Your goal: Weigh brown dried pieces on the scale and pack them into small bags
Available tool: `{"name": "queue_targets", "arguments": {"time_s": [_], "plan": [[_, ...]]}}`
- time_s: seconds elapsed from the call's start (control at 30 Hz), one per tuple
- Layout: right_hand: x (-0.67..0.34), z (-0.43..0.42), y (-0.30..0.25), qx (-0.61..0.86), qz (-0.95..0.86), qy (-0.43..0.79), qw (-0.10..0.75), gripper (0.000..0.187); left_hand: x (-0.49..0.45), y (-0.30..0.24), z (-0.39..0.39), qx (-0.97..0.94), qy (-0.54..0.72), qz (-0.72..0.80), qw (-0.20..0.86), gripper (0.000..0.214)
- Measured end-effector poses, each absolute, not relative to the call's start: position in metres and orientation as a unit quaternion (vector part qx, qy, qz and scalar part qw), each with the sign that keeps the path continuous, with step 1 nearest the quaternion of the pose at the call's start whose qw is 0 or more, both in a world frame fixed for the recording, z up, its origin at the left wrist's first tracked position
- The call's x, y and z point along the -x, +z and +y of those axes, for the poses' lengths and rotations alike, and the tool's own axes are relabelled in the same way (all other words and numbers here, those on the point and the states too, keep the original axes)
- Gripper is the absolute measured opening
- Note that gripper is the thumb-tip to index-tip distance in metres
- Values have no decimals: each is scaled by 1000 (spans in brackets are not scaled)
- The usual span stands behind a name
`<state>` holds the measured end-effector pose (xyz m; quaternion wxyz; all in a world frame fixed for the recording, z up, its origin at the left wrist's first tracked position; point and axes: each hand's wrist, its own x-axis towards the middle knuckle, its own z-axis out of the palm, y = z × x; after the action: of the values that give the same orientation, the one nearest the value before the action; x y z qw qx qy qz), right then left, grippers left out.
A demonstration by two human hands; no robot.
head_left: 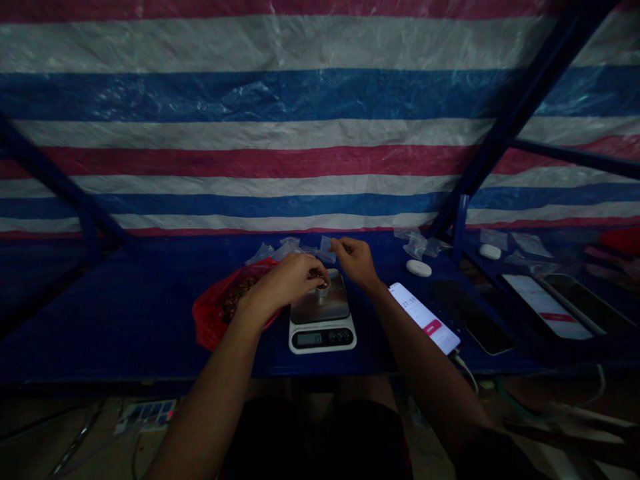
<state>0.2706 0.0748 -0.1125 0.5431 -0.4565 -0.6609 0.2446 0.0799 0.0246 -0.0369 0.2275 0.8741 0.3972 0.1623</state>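
A digital kitchen scale (323, 337) with a metal plate and a lit display sits on the blue table. On its plate stands a small cup (321, 291). My left hand (295, 277) is over the cup, fingertips closed at its rim by small brown pieces; what they pinch is not clear. Behind the plate's right corner, my right hand (356, 261) is closed, its fingertips beside a small clear plastic bag (327, 249). Whether it grips the bag cannot be made out. A red plastic bag (206, 321) of brown pieces lies left of the scale, partly hidden by my left forearm.
Several clear bags (287, 247) lie behind the scale. To the right are a white oval case (419, 268), a lit phone (425, 319) with a cable and a dark phone (483, 327). Blue metal bars (525, 100) and a striped tarp (275, 93) stand behind the table.
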Motion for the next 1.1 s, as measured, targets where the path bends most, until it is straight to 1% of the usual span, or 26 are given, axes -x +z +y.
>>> {"name": "queue_targets", "arguments": {"time_s": [0.33,0.47,0.67,0.77,0.83,0.9,1.0,1.1], "plan": [[-269,74,-110,456,-660,257,538,46,-78,-47,22,-865,190,404,230,15],[-269,72,-107,453,-662,272,532,47,-76,-52,19,-854,222,406,236,13],[-273,72,-102,426,-669,331,511,48,-74,-62,16,-836,279,403,246,16],[-286,70,-94,399,-697,393,447,49,-76,-64,14,-830,308,394,245,18],[-298,66,-87,390,-721,431,377,47,-76,-66,13,-826,320,387,256,18],[-309,61,-80,387,-744,455,299,40,-76,-68,11,-821,333,379,267,18],[-316,53,-75,396,-768,465,192,34,-75,-71,9,-816,355,376,261,18],[-311,48,-75,440,-783,427,102,38,-74,-76,7,-814,371,370,251,18]]}}
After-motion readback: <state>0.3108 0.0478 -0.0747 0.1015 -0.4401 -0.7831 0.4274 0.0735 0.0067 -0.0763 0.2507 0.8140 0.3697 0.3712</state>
